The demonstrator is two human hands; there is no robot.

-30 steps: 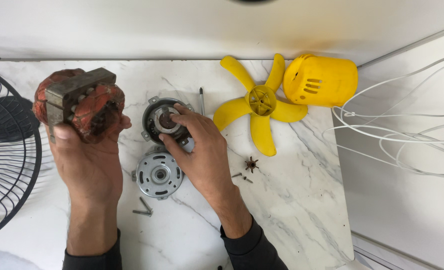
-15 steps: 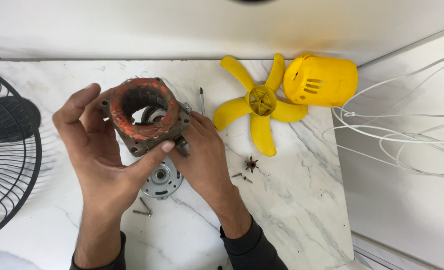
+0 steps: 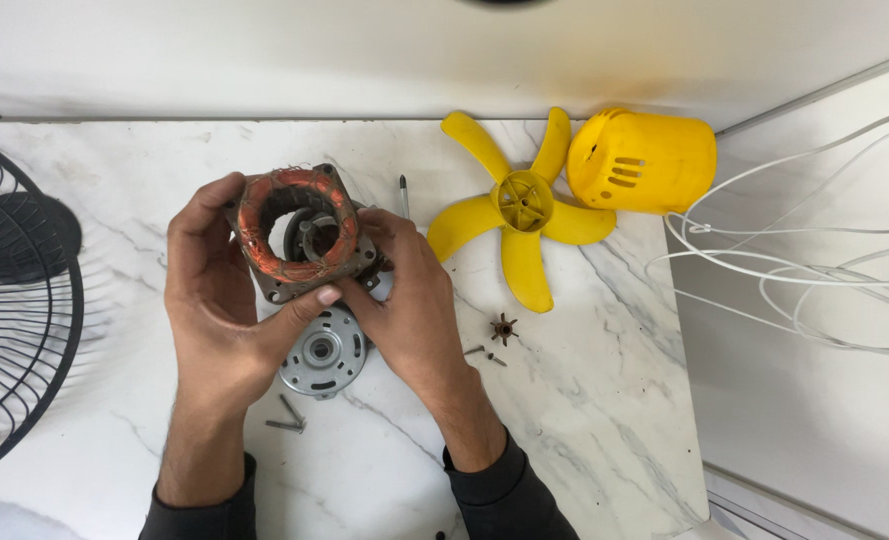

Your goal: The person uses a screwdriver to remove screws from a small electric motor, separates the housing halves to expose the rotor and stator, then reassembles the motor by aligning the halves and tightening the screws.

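My left hand (image 3: 219,310) grips a fan motor stator (image 3: 299,235), a square metal core with orange-red copper windings around a round hole. It sits over a rotor part (image 3: 312,236) that shows through the hole. My right hand (image 3: 409,300) holds the stator's right side, fingers partly under it. A round silver motor end cover (image 3: 324,352) lies on the marble table (image 3: 584,400) just below both hands.
A yellow fan blade (image 3: 519,215) and yellow motor housing (image 3: 639,160) lie at the upper right. A black wire fan guard (image 3: 14,300) is at the left edge. Loose screws (image 3: 286,415), a small brown nut piece (image 3: 504,328), a screwdriver tip (image 3: 403,195) and white cable (image 3: 794,265) lie around.
The left hand brought the stator from the left, turned it hole-up and lowered it over the rotor part. The right hand moved from the rotor onto the stator's right side.
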